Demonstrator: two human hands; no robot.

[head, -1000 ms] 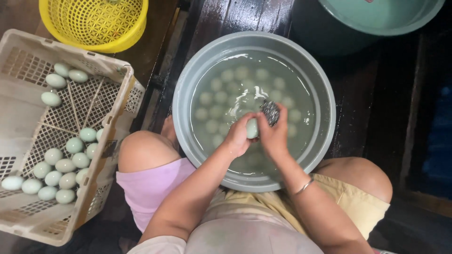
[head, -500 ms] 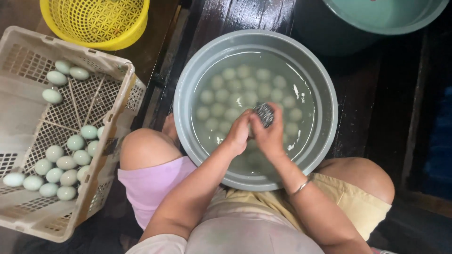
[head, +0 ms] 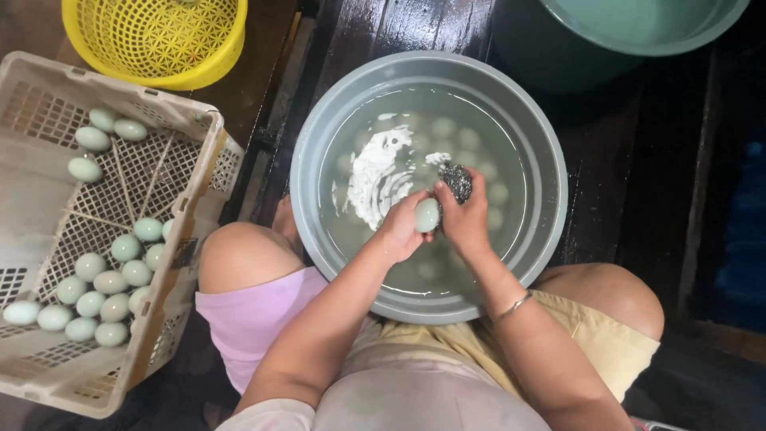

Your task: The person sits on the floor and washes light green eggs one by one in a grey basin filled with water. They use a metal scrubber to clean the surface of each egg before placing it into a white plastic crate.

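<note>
Knees: bent either side of the basin, lilac cloth on the left leg, tan on the right.
Left hand (head: pixel 399 231): fingers (head: pixel 416 209) clenched round a pale green egg (head: pixel 428 215), held above the water.
Right hand (head: pixel 467 219): fingers grasping a steel scourer (head: pixel 457 180), pressed against the egg's top; thin bracelet (head: pixel 513 305) on the wrist.
Change: half a second back both hands sat further right in the basin; now shifted toward the middle, white foam (head: pixel 377 177) spread on the water beside them. Likely reading: scrubbing under way on this one egg, dirt coming off.
Grey basin (head: pixel 550 191): holds cloudy water, more eggs sunk beneath.
Beige crate (head: pixel 203 183): left of the knees, on the floor; cleaned-looking green eggs (head: pixel 104 283) clustered inside, a few apart near its far end.
Yellow basket (head: pixel 155 40): beyond the crate.
Teal tub (head: pixel 638 28): far right, only partly in view.
</note>
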